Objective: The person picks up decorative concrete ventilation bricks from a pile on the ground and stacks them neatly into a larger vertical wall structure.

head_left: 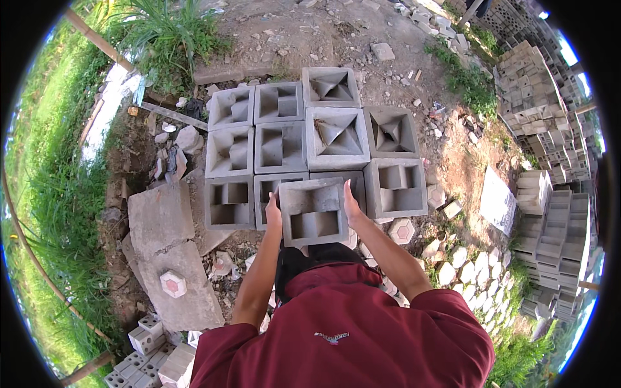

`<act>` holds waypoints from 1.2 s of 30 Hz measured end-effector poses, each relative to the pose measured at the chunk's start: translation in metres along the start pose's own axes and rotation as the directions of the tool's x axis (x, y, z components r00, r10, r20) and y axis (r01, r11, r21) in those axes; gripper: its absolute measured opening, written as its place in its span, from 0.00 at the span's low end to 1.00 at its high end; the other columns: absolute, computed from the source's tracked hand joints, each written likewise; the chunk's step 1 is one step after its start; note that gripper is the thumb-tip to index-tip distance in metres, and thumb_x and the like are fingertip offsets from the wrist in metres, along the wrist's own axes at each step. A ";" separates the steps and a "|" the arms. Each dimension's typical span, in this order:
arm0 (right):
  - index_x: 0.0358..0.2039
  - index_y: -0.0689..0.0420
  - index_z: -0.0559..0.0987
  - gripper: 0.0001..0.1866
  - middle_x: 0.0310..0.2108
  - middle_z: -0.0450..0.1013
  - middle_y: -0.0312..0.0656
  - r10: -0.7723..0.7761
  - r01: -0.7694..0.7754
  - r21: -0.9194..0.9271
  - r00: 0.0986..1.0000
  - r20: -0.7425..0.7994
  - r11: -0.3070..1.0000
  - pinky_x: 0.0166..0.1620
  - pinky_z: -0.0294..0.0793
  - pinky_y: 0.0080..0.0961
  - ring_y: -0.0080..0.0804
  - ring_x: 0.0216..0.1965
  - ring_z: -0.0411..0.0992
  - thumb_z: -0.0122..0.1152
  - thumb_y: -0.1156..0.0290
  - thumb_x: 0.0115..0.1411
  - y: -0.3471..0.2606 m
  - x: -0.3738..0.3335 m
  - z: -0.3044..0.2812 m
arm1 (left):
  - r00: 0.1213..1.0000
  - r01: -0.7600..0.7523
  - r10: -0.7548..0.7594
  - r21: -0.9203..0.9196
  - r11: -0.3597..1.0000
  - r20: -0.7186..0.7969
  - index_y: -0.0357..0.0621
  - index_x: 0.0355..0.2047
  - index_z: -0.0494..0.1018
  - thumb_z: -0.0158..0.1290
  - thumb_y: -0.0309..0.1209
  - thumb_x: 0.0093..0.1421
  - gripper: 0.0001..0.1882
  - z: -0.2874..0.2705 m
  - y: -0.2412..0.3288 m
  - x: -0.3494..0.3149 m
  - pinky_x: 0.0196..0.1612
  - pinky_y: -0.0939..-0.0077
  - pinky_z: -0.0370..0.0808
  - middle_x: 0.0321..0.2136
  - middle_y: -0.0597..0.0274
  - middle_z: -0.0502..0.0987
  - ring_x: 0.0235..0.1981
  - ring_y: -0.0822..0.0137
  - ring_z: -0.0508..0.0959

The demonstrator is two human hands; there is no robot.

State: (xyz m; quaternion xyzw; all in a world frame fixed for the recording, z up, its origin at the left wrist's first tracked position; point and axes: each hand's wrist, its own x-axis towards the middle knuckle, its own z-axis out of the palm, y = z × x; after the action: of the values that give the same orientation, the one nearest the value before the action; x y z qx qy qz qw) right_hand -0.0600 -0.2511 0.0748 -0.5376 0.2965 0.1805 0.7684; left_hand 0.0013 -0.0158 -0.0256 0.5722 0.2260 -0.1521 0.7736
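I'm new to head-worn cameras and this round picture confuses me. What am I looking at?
There is no machine here: these are a person's own bare hands. The one picture comes from a wide fisheye camera on the person's head, looking down, so straight edges bend near the rim. The dark red shirt at the bottom is the person's own.

The left hand and right hand hold a square grey block between them, one at each side.

Beyond it, similar blocks sit in rows on the ground, some with stepped hollows, others with sharp, slanting ones. To the left lies a cracked slab bearing a hexagonal tile; more blocks are stacked at the right.
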 end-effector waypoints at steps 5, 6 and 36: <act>0.66 0.61 0.38 0.54 0.69 0.33 0.45 -0.026 0.025 -0.012 0.998 -0.049 1.000 0.67 0.31 0.35 0.34 0.69 0.32 0.26 0.26 0.55 0.032 0.030 -0.025 | 1.000 -0.008 0.009 -0.037 0.999 0.026 0.36 0.49 0.72 0.39 0.54 0.65 0.32 0.010 0.005 -0.010 0.51 0.74 0.66 0.44 0.59 0.76 0.45 0.68 0.73; 0.66 0.61 0.39 0.54 0.69 0.34 0.45 -0.030 0.029 -0.014 0.998 -0.061 0.999 0.67 0.31 0.35 0.34 0.69 0.32 0.26 0.26 0.55 0.037 0.034 -0.028 | 1.000 0.011 -0.010 -0.013 1.000 0.024 0.36 0.50 0.71 0.38 0.53 0.65 0.31 0.010 0.009 -0.013 0.52 0.74 0.65 0.46 0.60 0.75 0.46 0.68 0.73; 0.51 0.69 0.61 0.33 0.35 0.71 0.67 -0.400 0.051 -0.907 0.907 -0.134 0.419 0.44 0.71 0.49 0.64 0.39 0.71 0.61 0.64 0.50 0.018 -0.070 -0.004 | 0.966 -0.260 0.083 0.912 0.317 0.246 0.28 0.51 0.58 0.56 0.35 0.48 0.34 0.018 0.066 -0.109 0.47 0.52 0.71 0.39 0.30 0.73 0.43 0.36 0.73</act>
State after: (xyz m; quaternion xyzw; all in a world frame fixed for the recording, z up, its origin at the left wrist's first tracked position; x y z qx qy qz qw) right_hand -0.1251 -0.2454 0.1066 -0.9153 0.2057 0.1087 0.3289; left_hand -0.0559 -0.0161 0.0896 0.9189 -0.0252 -0.2149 0.3298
